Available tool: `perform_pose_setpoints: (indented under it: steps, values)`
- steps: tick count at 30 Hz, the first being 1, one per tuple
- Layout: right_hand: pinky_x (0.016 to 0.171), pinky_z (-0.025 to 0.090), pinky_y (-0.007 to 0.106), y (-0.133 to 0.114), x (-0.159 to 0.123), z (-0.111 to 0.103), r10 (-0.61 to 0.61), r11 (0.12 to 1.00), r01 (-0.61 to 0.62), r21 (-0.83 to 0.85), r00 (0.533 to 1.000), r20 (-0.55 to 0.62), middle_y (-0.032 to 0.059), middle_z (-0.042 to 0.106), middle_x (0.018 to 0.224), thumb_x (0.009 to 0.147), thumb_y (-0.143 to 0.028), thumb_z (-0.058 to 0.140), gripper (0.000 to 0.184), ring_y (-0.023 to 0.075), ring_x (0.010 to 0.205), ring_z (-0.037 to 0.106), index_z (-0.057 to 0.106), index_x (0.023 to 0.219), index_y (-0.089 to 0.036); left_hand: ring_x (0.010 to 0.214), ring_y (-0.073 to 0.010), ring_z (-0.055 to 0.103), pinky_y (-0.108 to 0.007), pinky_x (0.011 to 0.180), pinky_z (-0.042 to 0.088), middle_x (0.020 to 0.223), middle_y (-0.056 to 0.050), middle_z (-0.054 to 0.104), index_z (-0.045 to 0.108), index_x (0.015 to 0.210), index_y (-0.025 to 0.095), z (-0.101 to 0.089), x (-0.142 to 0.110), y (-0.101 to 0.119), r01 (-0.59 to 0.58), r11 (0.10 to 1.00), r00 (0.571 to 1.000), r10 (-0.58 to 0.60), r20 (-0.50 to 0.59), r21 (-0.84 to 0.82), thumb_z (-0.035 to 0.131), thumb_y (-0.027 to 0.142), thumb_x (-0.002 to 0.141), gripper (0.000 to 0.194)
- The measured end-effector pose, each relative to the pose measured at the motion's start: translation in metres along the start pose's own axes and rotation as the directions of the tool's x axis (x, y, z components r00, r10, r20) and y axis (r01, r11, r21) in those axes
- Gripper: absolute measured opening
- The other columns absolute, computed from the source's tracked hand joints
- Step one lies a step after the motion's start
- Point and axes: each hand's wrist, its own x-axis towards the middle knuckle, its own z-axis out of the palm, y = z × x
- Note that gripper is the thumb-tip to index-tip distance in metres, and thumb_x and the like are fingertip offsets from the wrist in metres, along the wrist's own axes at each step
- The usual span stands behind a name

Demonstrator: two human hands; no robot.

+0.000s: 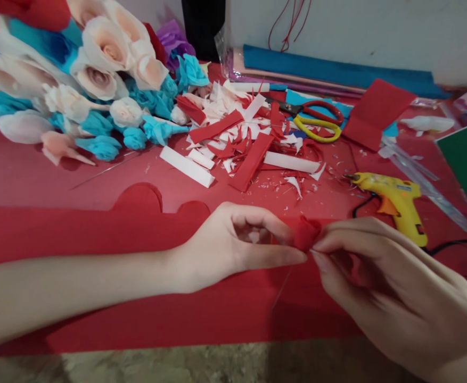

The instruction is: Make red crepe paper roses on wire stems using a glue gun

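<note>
My left hand (237,242) and my right hand (381,282) meet low in the middle of the head view. Both pinch a small rolled piece of red crepe paper (305,232) between thumb and fingers, held just above a large red crepe sheet (97,234) with scalloped cuts along its top edge. A thin wire stem seems to hang down from the red piece, faint against the sheet.
A yellow glue gun (396,202) lies right of my hands, its black cord trailing. Red-and-yellow scissors (317,119) rest among red and white paper scraps (237,138). Pink, white and blue paper flowers (97,80) pile at back left. Folded red paper (377,111) and blue rolls sit behind.
</note>
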Motion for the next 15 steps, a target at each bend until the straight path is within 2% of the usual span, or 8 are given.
perform_pose_setpoints:
  steps: [4,15]
  values:
    - [0.068,0.051,0.013,0.0013,-0.0028,0.0023,0.043,0.999,-0.043,0.006,0.999,0.004,-0.0033,0.059,0.07,0.077,-0.008,0.052,0.013,0.0069,0.064,0.059,0.052,0.079,-0.022,0.052,-0.0063,0.04,-0.02,0.047,0.029,0.055,0.003,0.049,0.059,0.064,0.013,-0.0005,0.0012,0.0002,-0.02,0.997,1.0,0.02,0.006,0.078,0.073,0.02,0.062,0.015]
    - [0.071,0.045,0.007,0.006,-0.0067,0.0027,-0.034,0.999,0.034,0.02,0.999,0.027,-0.0028,0.056,0.072,0.076,-0.005,0.051,0.013,0.0026,0.067,0.056,0.05,0.079,-0.017,0.054,-0.0075,0.042,-0.02,0.05,0.033,0.056,0.003,0.046,0.057,0.063,0.013,-0.0009,-0.0016,0.0004,-0.014,0.989,1.0,0.01,0.027,0.146,0.07,0.02,0.066,0.015]
